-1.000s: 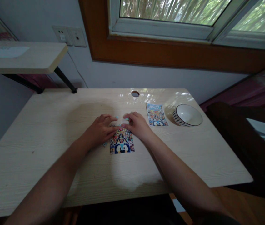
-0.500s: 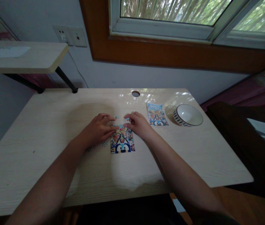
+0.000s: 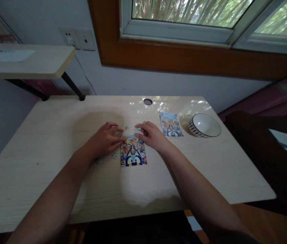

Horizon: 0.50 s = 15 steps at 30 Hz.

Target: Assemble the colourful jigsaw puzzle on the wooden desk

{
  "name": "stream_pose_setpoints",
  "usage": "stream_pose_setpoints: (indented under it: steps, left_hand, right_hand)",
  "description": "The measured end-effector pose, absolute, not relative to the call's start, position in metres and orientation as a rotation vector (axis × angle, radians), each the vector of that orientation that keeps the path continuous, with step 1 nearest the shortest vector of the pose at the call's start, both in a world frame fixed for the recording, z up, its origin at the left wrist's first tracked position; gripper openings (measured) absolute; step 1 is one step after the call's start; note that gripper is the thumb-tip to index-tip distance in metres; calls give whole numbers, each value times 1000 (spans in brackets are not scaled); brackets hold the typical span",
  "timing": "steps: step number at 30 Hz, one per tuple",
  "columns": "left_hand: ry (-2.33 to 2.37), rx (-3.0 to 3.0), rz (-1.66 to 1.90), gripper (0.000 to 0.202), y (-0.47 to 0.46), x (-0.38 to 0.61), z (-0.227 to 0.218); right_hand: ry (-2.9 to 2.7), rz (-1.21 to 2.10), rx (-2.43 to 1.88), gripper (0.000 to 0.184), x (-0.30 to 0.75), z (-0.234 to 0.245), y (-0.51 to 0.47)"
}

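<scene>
A small jigsaw puzzle lies on the table, showing a blue cartoon dog's face at its lower edge and a crowded colourful pattern above. My left hand rests at its upper left with fingers apart, fingertips close to the top left corner. Just beyond them sits a loose puzzle piece. At the upper right, my right hand has thumb and index finger parted around another puzzle piece, the index finger close to it. More loose pieces lie left of the puzzle, some partly in shadow below my left wrist.
A matching printed picture sheet lies to the right, beside a white bowl with dark stripes outside. A raised shelf stands at the back left. The table has a round cable hole near the wall.
My left fingers have drawn back slightly to the left, uncovering a little more of the puzzle's top edge. My right hand is nearly unchanged. The view has shifted slightly.
</scene>
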<state>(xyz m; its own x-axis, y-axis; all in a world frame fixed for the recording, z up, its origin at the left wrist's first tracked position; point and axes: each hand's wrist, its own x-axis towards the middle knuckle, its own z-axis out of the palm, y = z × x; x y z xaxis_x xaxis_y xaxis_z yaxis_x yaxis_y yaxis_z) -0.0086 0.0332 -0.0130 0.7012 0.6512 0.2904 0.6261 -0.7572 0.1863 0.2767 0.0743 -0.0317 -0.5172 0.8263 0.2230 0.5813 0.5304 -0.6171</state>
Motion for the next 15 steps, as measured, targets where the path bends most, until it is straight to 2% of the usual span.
stream_pose_setpoints:
  steps: [3,5,15]
  left_hand:
    - [1066,2823,545,27,33,-8,-13]
    - [1074,2814,555,27,33,-7,-13]
    - [1063,2823,569,29,33,-7,-14]
  right_hand:
    - [-2318,566,-1187,57,274,-31,71]
    - [-2326,544,-1216,65,273,-31,71]
    - [-2189,656,-1187,31,274,-30,74]
